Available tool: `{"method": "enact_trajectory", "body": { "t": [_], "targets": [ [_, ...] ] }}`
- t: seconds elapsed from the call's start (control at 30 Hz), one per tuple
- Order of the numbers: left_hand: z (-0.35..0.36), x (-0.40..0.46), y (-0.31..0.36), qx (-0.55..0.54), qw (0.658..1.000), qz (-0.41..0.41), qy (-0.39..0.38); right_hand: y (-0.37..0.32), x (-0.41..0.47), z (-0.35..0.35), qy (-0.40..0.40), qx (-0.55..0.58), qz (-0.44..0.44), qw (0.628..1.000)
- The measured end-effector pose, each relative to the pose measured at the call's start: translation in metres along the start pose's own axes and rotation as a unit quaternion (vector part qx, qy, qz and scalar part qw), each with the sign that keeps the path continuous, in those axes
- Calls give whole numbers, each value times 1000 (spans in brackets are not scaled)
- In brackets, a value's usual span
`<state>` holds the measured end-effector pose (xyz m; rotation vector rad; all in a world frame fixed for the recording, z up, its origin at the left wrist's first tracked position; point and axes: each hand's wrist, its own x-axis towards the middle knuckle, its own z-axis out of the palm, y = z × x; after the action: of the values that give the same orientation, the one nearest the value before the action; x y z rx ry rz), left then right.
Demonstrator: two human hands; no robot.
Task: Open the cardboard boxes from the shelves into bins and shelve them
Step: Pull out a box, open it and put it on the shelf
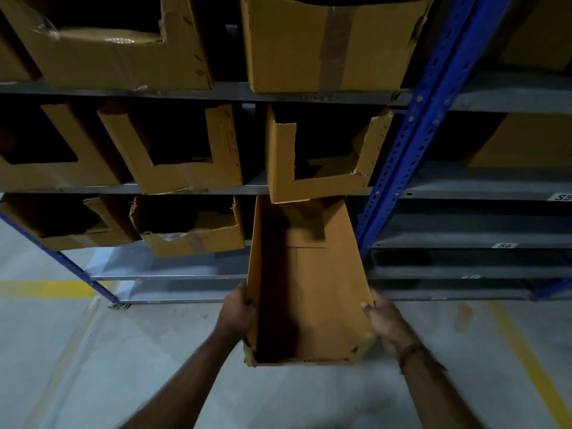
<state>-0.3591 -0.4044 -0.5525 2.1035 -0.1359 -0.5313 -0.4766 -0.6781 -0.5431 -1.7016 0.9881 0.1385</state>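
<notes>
An open-topped brown cardboard box (322, 292) is held in front of the shelving, its far end reaching in over the third shelf level, under a cut-open bin (312, 184). Its inside is empty. My left hand (236, 311) grips the box's left wall near the close end, thumb over the rim. My right hand (383, 323) grips the right wall the same way. Other cut-open cardboard bins (173, 156) sit on the grey metal shelves (192, 188).
A blue perforated upright (411, 131) rises just right of the held box. Another blue post (71, 267) slants down at the left. Shelves to the right carry labels S5 (561, 197) and S6 (504, 245). The grey floor (154, 351) has yellow lines.
</notes>
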Motion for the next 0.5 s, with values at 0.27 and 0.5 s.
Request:
{"method": "enact_trajectory", "body": {
  "t": [0.27, 0.5],
  "targets": [
    [17, 58, 8, -48, 999, -15, 5, -11, 26, -7, 22, 80, 230, 970],
    [25, 92, 1, -40, 998, -46, 4, -9, 60, 14, 4, 184, 222, 958]
  ]
}}
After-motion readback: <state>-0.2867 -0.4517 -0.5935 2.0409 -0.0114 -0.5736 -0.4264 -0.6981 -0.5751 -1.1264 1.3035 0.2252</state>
